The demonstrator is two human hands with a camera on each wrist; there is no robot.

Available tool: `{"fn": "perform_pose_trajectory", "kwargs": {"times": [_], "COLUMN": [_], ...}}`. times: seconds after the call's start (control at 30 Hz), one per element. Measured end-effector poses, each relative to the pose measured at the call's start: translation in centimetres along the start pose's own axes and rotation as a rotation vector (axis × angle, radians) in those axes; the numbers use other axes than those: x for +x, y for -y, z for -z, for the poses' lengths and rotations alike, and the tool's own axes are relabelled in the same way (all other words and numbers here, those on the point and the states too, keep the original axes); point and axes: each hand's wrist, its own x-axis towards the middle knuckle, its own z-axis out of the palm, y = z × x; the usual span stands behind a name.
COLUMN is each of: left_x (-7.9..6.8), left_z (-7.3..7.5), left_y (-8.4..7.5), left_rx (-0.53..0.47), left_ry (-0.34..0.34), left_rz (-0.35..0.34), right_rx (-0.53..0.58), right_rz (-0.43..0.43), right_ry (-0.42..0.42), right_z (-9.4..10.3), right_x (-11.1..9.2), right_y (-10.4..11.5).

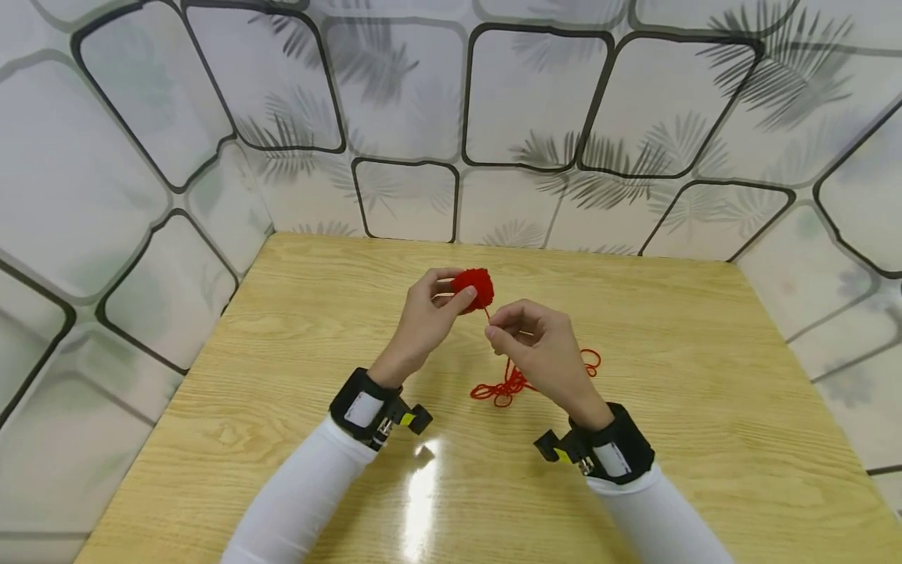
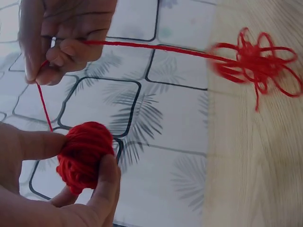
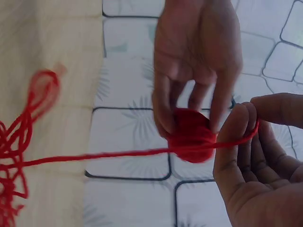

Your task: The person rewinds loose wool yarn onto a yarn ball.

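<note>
A small ball of red yarn (image 1: 479,287) is held above the table by my left hand (image 1: 425,319), thumb on one side and fingers on the other. The left wrist view shows strands wound round the yarn ball (image 2: 87,153). My right hand (image 1: 546,348), to the right and slightly nearer, pinches the strand between thumb and fingertips. From there a short taut length runs to the ball. The other end of the strand (image 3: 104,155) leads down to a loose, looped heap of red yarn (image 1: 510,384) on the table, partly hidden behind my right hand in the head view.
The wooden table (image 1: 317,313) has a pale grain and a bright light reflection near its front. Behind and beside it stand patterned panels (image 1: 409,94) with dark outlines and leaf prints. Each wrist wears a black band (image 1: 362,407) with a small camera.
</note>
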Motion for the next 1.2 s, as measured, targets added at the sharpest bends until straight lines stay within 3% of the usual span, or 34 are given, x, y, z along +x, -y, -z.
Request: {"fn": "perform_pose_trajectory", "kwargs": {"times": [0.2, 0.3, 0.4, 0.7, 0.8, 0.9, 1.03, 1.1, 1.2], "left_x": [0.4, 0.4, 0.2, -1.0, -1.3, -1.5, -1.7, -1.5, -1.2], "left_z": [0.1, 0.3, 0.4, 0.7, 0.9, 0.8, 0.3, 0.1, -0.2], "left_y": [-1.0, -1.5, -1.8, -2.2, -2.1, -1.8, -1.0, -0.6, 0.1], "left_rx": [-0.430, -0.526, -0.528, -0.250, -0.101, 0.110, 0.391, 0.472, 0.518], "left_ry": [0.079, 0.162, 0.256, 0.455, 0.504, 0.526, 0.454, 0.384, 0.267], "left_rz": [0.091, 0.121, 0.138, 0.087, 0.073, 0.045, 0.014, 0.006, -0.008], "right_rx": [0.216, 0.282, 0.336, 0.339, 0.286, 0.208, 0.096, 0.024, -0.079], "right_rz": [-0.106, -0.154, -0.213, -0.310, -0.298, -0.270, -0.203, -0.157, -0.086], "right_ry": [0.059, 0.110, 0.156, 0.157, 0.151, 0.160, 0.171, 0.157, 0.119], "right_z": [-0.2, 0.1, 0.6, 3.0, 3.9, 4.6, 5.1, 5.0, 4.4], "right_x": [-0.3, -0.1, 0.4, 2.1, 2.8, 3.5, 4.1, 4.1, 3.7], "right_y": [-3.6, -5.0, -6.0, -7.5, -7.3, -6.7, -5.3, -4.5, -3.4]}}
